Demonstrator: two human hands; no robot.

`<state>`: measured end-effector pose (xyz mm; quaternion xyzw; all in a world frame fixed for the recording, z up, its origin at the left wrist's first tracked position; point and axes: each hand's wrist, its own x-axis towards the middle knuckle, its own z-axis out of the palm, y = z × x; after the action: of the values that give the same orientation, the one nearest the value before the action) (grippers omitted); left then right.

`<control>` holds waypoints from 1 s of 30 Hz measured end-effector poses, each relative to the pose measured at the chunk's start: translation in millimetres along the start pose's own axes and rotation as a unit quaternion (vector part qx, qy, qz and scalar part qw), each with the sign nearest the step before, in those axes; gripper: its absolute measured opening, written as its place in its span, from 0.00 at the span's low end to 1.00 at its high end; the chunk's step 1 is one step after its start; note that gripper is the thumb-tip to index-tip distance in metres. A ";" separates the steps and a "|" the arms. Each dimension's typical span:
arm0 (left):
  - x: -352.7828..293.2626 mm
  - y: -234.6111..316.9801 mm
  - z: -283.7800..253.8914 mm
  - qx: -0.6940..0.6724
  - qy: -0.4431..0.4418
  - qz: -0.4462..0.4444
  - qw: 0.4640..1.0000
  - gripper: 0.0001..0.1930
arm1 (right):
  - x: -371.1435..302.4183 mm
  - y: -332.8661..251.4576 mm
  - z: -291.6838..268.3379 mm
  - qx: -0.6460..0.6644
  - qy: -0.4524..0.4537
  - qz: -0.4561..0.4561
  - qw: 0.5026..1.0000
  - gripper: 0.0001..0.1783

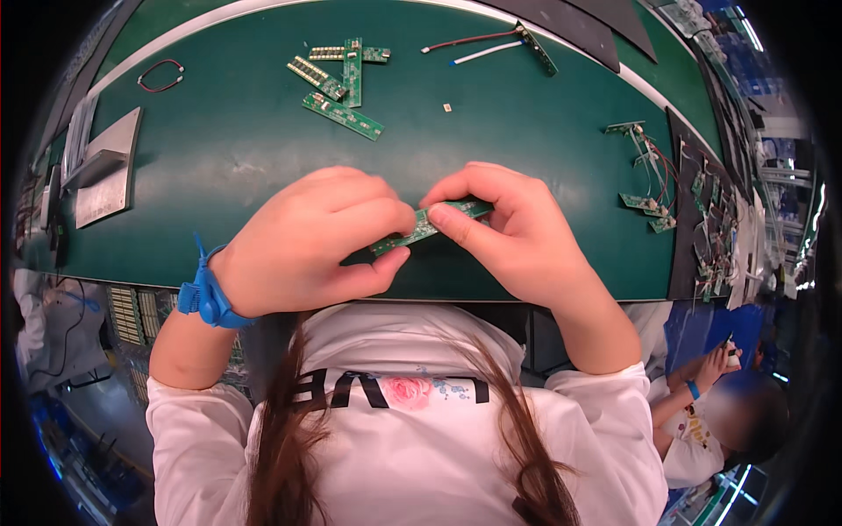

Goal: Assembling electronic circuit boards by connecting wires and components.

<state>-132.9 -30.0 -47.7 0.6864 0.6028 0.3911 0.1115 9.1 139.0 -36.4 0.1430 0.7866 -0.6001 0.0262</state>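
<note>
A narrow green circuit board (418, 231) is held between both hands just above the near part of the table. My left hand (326, 230), with a blue strap on its wrist, is closed round the board's left end; its fingers hide that end. My right hand (500, 215) pinches the other end, the thumb lying on the board's upper face. Beyond the hands lies a loose group of similar green boards (353, 74), some crossing over one another. A tiny pale square piece (447, 108) rests on the table farther right.
Boards with wires (647, 180) lie at right, beside a dark mat (688, 210) holding several more. A board with a cable (537, 48) is at the far right. A metal bracket (110, 171) stands left, near a wire loop (161, 76). Another person (710, 412) sits at lower right.
</note>
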 end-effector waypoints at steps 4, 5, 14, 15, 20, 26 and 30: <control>1.6 -3.2 3.3 -0.016 -0.050 -0.041 0.998 0.13 | 1.6 -0.7 -1.9 -0.049 0.015 -0.011 0.999 0.07; 1.4 -2.7 4.0 -0.021 -0.045 -0.050 0.998 0.13 | 2.7 0.1 -1.1 -0.050 0.016 -0.019 0.998 0.06; 2.0 -14.7 3.1 -0.034 -0.077 -0.011 0.996 0.10 | 11.7 1.4 -1.4 -0.128 -0.019 -0.094 0.987 0.05; 3.3 -15.1 1.7 -0.038 -0.088 -0.016 0.995 0.10 | 13.3 1.9 -3.1 -0.141 -0.023 -0.103 0.984 0.05; 17.5 -16.2 -2.0 -0.086 -0.054 -0.132 0.986 0.09 | 79.8 37.5 -62.5 -0.423 0.254 -0.253 0.833 0.08; 48.3 -29.9 8.1 -0.176 -0.098 -0.161 0.966 0.08 | 133.0 77.4 -121.4 -0.582 0.263 -0.280 0.717 0.09; 38.6 -52.5 22.8 -0.297 -0.083 -0.179 0.934 0.06 | 139.8 76.7 -129.5 -0.579 0.236 -0.293 0.724 0.05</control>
<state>-157.7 25.5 -80.2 0.5330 0.5602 0.4674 0.4284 -88.3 307.6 -102.0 0.0000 0.9646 0.0469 -0.2597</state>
